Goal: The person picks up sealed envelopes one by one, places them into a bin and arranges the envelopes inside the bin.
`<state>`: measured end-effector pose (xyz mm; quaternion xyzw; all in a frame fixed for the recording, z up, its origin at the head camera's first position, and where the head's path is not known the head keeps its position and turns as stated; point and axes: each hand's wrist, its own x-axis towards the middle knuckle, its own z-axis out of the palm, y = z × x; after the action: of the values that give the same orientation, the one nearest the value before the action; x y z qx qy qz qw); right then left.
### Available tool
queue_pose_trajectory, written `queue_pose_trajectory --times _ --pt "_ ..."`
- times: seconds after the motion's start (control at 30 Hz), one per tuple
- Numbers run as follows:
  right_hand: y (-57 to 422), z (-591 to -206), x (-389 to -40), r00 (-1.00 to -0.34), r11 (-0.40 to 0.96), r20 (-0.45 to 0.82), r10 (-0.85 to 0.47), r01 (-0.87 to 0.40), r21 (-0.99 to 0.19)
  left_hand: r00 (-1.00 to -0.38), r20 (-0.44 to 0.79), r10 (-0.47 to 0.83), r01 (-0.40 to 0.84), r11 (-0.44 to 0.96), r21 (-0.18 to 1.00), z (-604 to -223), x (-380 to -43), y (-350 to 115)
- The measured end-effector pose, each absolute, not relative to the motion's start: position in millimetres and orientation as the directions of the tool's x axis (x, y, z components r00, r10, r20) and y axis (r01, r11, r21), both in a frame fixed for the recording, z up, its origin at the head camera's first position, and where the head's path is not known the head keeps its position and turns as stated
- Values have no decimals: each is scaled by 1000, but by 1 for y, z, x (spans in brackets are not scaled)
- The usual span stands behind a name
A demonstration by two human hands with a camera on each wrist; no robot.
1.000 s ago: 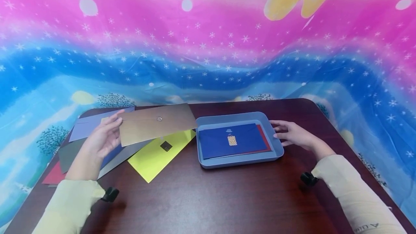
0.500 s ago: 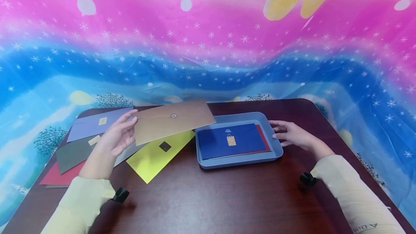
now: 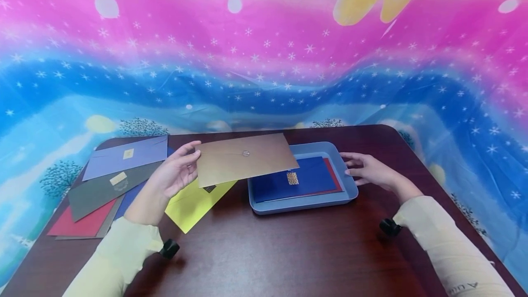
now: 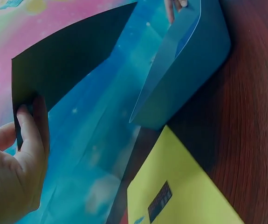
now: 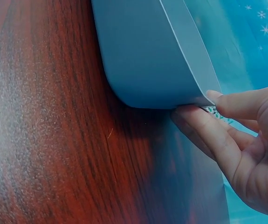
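The brown envelope [image 3: 231, 166] is held raised over the far half of the bench [image 3: 264, 255], its left short end pinched between thumb and fingers of the left hand [image 3: 175, 175]. Its long axis is turned roughly along the bench's far edge, with the free end pointed right; in the head view, the left part of the tray [image 3: 301, 204] is overlapped by it. The tray's right end is pinched by the right hand [image 3: 369, 171], farther from the envelope. The envelope is tan, thin and slightly bowed, marked near its middle by a small round sticker [image 3: 246, 153]; its back is seen dark from the left wrist.
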<state>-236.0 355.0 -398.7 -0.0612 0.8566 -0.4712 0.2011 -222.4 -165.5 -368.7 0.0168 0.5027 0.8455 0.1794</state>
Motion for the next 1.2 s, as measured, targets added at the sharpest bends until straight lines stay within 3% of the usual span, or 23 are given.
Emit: queue_pose_trajectory --times 0.27,0.77,1.2 --pt "355 -399 -237 -912 548 -291 -290 91 -832 -918 -162 361 -317 -426 847 -371 -228 -138" --pt "356 -401 -235 -917 545 -273 -291 76 -835 -855 -285 434 -422 -264 867 -395 -235 -83" --pt "356 -402 -236 -915 556 -278 -293 74 -828 -840 -337 426 -452 -203 869 -401 -242 -59"
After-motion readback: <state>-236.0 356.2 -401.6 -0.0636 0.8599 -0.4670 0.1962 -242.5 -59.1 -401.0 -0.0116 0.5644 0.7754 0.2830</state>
